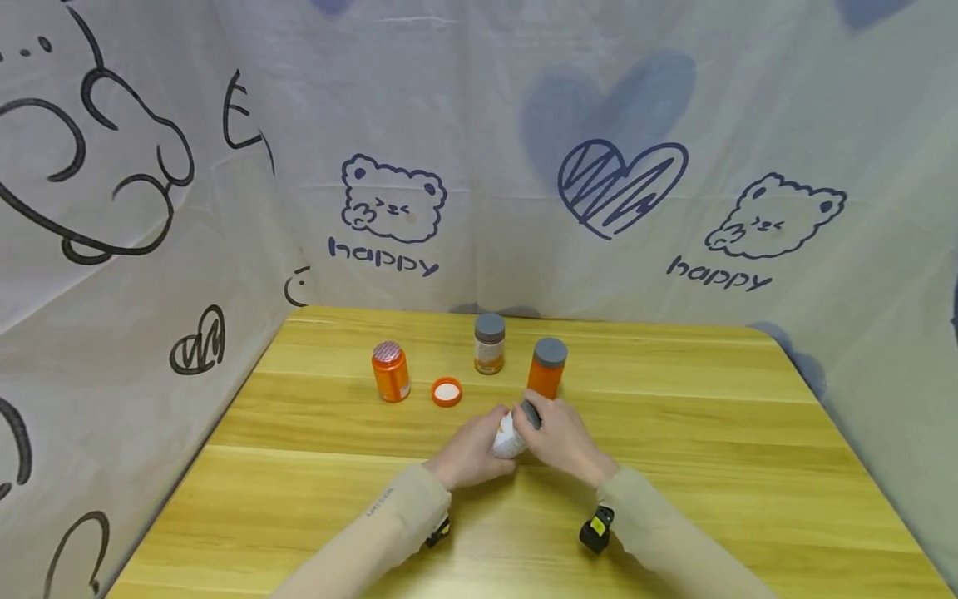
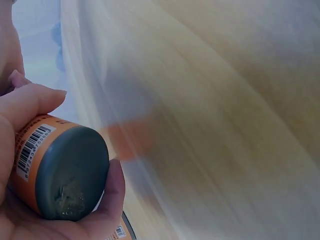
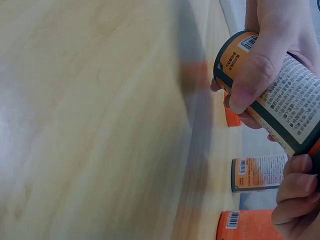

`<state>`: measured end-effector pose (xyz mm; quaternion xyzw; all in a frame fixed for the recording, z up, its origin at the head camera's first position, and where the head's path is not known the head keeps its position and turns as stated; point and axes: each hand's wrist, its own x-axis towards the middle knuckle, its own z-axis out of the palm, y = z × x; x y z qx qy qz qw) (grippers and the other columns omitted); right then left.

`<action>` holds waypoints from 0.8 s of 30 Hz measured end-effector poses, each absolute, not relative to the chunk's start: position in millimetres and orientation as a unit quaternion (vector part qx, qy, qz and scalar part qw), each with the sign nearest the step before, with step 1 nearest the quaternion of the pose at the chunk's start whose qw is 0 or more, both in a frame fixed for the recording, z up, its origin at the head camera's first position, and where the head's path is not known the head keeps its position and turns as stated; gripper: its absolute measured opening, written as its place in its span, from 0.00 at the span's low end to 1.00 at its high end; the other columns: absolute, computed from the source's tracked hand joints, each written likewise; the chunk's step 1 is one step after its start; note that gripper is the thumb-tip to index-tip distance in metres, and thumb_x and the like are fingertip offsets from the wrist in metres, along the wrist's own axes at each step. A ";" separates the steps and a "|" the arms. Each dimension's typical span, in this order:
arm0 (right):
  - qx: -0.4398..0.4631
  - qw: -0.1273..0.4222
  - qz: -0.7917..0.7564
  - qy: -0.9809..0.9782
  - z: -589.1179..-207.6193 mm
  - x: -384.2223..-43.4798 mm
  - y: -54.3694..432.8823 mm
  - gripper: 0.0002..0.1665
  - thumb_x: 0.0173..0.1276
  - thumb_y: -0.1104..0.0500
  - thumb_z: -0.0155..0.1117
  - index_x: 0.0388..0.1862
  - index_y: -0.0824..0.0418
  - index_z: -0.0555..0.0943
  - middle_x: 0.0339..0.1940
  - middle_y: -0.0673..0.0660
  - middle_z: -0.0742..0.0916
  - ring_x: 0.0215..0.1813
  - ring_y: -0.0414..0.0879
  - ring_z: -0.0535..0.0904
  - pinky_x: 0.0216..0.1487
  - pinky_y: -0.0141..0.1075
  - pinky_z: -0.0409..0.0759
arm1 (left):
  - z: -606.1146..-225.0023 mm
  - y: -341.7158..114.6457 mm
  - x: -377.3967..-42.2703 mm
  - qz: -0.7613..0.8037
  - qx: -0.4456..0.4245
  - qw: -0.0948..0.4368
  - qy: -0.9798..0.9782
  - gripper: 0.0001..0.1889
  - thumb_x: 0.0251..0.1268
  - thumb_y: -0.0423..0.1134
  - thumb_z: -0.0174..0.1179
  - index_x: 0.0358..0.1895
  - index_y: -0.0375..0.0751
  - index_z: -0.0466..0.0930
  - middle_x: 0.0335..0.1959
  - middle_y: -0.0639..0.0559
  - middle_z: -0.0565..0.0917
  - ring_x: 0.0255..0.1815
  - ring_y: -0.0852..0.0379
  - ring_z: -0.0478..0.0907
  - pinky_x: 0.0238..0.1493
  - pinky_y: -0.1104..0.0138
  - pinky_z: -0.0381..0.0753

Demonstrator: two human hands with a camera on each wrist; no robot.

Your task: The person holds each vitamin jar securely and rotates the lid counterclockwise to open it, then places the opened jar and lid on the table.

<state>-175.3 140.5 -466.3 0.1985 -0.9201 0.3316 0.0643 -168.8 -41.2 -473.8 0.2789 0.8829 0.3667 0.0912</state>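
Note:
A bottle with a printed label and grey cap is tilted between both hands, close over the wooden table. My left hand grips its body; in the left wrist view its dark base faces the camera, beside an orange band with a barcode. My right hand has its fingers curled round the grey cap end. In the right wrist view, the left thumb presses along the label near the base, and the curled right fingers largely hide the cap.
Just beyond the hands stands an orange bottle with a grey cap. Farther back is a clear-and-orange jar with a grey lid. To the left, an uncapped orange bottle shows a foil seal, near an orange cap lying liner up.

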 end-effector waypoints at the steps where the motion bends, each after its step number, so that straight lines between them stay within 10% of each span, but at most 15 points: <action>1: 0.196 0.061 0.330 -0.922 -465.7 -175.3 141.1 0.10 0.76 0.53 0.54 0.36 0.56 0.78 0.19 0.48 0.76 0.21 0.38 0.70 0.24 0.29 0.67 | -474.0 -40.6 -168.7 0.365 0.279 0.088 0.884 0.29 0.54 0.33 0.72 0.59 0.38 0.70 0.46 0.45 0.84 0.43 0.55 0.81 0.45 0.65 0.80; 24: 0.122 -0.026 0.323 -0.938 -438.1 -181.2 147.6 0.22 0.77 0.40 0.52 0.43 0.57 0.80 0.31 0.54 0.85 0.31 0.43 0.76 0.34 0.36 0.73 | -477.7 -34.3 -165.7 0.344 0.262 0.009 0.902 0.28 0.54 0.31 0.69 0.60 0.36 0.70 0.46 0.47 0.80 0.45 0.54 0.78 0.49 0.61 0.79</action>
